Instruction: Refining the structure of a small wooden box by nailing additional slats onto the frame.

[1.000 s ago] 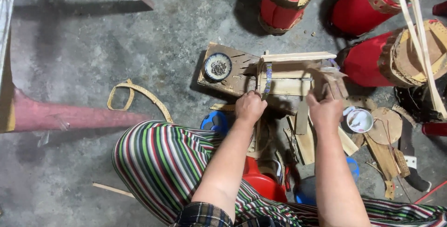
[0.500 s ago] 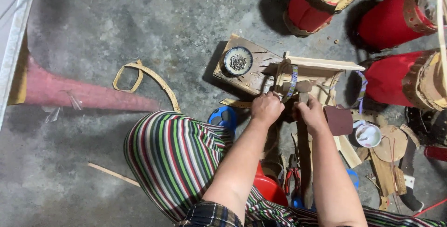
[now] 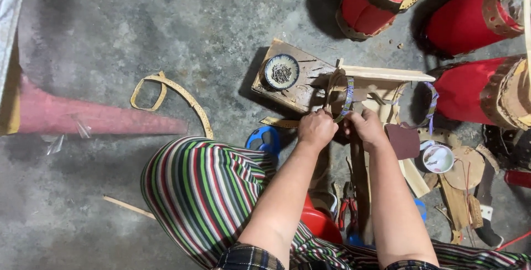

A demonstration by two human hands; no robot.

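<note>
My left hand (image 3: 316, 129) and right hand (image 3: 366, 128) have their fingers curled tight around a thin tan strap (image 3: 346, 95) with a blue-patterned edge, looping up at twelve o'clock over the wooden stand (image 3: 387, 74). A dish of nails (image 3: 281, 72) sits at ten o'clock.

I'm looking down on a rough grey concrete floor (image 3: 110, 32), stained and scuffed, lit evenly with dark shadows under the objects. A red cone (image 3: 94, 116) lies along the left. Red drums (image 3: 368, 4) stand along the top and right edge. A curved wooden strip (image 3: 182, 95) lies on the floor, a thin stick (image 3: 128, 207) lower left.
</note>
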